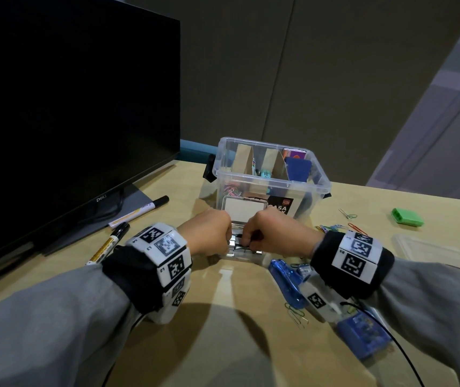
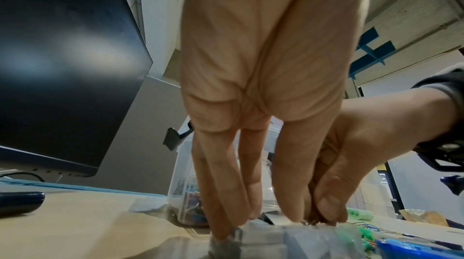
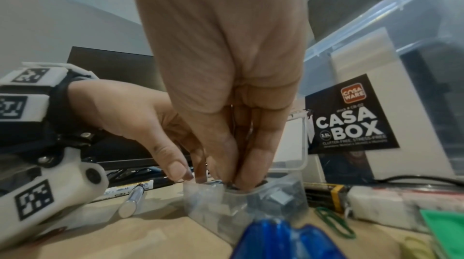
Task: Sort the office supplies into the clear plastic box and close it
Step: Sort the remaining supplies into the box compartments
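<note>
The clear plastic box (image 1: 318, 174) stands open mid-table, with cardboard dividers and supplies inside. Just in front of it lies a small clear case (image 1: 244, 254) of grey metal pieces, shown close up in the right wrist view (image 3: 226, 209). My left hand (image 1: 227, 247) pinches the case's left rim between thumb and fingers (image 2: 220, 213). My right hand (image 1: 247, 243) reaches down into the case, thumb and fingertips (image 3: 253, 164) pinched together on something dark and small among the pieces. What exactly it pinches is hidden. The box's lid (image 1: 429, 247) lies flat at the right.
A dark monitor (image 1: 69, 107) fills the left. Two markers (image 1: 139, 212) lie by its stand. A blue stapler (image 1: 287, 283) and a blue box (image 1: 362, 336) sit under my right wrist. Loose paper clips (image 1: 332, 227) and a green item (image 1: 407, 217) lie right of the box.
</note>
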A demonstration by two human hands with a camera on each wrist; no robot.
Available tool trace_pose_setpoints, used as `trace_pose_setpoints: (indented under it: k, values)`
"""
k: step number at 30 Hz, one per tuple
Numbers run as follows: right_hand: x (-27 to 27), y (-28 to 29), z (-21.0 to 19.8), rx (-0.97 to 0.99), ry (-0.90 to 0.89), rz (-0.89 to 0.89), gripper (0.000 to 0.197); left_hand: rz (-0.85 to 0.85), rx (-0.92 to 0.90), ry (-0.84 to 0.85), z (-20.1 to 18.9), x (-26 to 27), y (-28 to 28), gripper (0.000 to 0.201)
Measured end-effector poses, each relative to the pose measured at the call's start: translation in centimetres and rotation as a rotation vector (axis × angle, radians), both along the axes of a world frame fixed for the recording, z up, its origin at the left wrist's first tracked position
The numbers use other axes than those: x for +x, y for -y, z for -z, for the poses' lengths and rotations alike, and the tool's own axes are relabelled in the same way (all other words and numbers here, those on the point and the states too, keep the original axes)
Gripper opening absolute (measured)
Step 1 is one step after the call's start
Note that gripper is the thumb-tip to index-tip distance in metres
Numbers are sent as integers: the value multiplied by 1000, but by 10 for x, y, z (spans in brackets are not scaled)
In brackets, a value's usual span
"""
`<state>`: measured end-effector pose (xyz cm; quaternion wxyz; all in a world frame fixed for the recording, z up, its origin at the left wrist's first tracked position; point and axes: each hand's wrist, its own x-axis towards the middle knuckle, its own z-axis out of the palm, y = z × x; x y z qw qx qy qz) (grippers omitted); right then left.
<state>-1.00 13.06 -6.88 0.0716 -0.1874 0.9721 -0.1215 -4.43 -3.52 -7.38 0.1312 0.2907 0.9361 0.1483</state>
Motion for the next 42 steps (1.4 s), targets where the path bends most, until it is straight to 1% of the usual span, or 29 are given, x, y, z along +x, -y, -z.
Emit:
trace_pose_setpoints:
  k: [7, 10, 13, 15, 17, 20, 22, 25, 28, 30, 33, 35, 37, 40, 42]
  values:
    - [0, 1, 4, -10, 8, 19, 17, -3, -2, -14, 0, 1, 1, 21]
    - [2, -4, 0, -17, -15, 36, 13, 2, 1, 10, 0, 2, 0, 27]
    - [5, -17, -10, -39, -35, 102, 12, 16, -7, 2, -1, 3, 0, 37]
    - [9, -30, -17, -55, -46, 140, 7, 23, -8, -40, -2, 4, -2, 38]
    - [15, -45, -24, -30, -75, 178, 5, 25, 36, -105, -6, 7, -7, 30]
    - [27, -71, -33, 23, -120, 260, 6, 30, 200, -228, -19, 12, -22, 16]
    - [35, -90, -34, 79, -149, 334, 10, 49, 329, -273, -30, 15, -34, 10]
    - [44, -119, -30, 173, -150, 435, 15, 100, 441, -371, -44, 15, -51, 10]
    - [53, -147, -27, 301, -88, 542, 21, 147, 457, -482, -49, 9, -69, 14]
    - [57, -162, -24, 379, 4, 605, 27, 147, 447, -509, -50, 2, -78, 18]
    - [58, -174, -24, 488, 171, 655, 32, 122, 430, -475, -48, -11, -91, 21]
    - [58, -173, -26, 529, 250, 681, 38, 104, 436, -383, -46, -22, -96, 21]
    - [58, -172, -28, 516, 323, 711, 51, 94, 421, -279, -44, -32, -97, 19]
    - [59, -171, -27, 459, 443, 767, 70, 121, 354, -173, -45, -44, -96, 16]
    - [57, -173, -24, 396, 486, 806, 77, 141, 315, -120, -49, -49, -94, 16]
